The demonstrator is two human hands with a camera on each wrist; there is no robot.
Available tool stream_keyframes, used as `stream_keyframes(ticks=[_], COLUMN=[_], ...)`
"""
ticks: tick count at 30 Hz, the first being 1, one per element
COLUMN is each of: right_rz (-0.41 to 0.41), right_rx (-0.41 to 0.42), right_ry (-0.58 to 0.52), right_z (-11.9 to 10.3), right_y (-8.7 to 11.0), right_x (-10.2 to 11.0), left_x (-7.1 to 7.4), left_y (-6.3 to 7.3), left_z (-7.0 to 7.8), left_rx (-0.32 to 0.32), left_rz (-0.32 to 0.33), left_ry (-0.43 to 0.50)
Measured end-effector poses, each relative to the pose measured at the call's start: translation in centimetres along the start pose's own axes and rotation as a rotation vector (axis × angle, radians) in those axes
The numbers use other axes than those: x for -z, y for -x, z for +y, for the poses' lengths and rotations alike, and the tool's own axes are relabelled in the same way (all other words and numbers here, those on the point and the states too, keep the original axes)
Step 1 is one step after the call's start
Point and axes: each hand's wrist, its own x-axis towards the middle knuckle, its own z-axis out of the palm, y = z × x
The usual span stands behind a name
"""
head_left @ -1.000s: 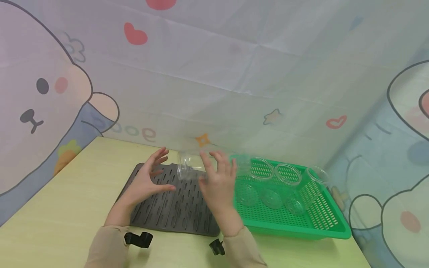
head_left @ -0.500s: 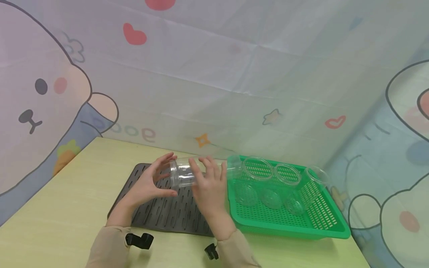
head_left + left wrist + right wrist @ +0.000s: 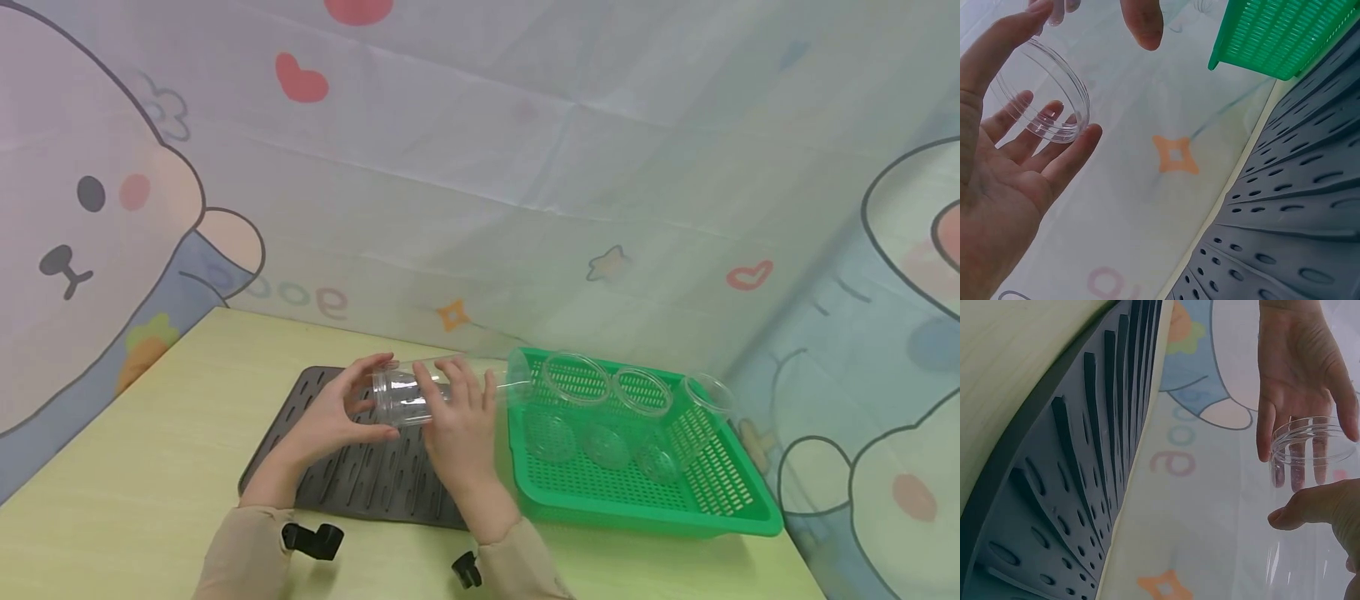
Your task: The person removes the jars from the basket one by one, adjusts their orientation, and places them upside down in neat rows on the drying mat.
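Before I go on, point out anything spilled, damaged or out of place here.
Nothing stands out: no spill or damage shows. The clear jar is sideways, but the left hand and right hand hold it over the dark mat. Three other jars stand in the green basket, none fallen over.

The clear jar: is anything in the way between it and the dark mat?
Nothing visible but the hands themselves. The right hand holds the jar, the left hand is round its mouth end, and the basket stands beside the mat, off to the right.
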Motion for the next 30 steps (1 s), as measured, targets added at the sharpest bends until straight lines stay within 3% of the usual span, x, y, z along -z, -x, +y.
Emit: stream_keyframes(ticks=[13,30], right_rz=[-0.046,-0.065], right_rx=[0.010,-0.018], right_ry=[0.017,-0.073], right_z=[-0.09,-0.28], right_y=[0.13,0.23], right_x=[0.03,-0.08], left_x=[0.05,0.51], left_y=[-0.05,0.25], left_z=[-0.17,0.06], left_rx=[0.008,0.021], left_rz=[0.019,0.034], left_ry=[-0.025,-0.020])
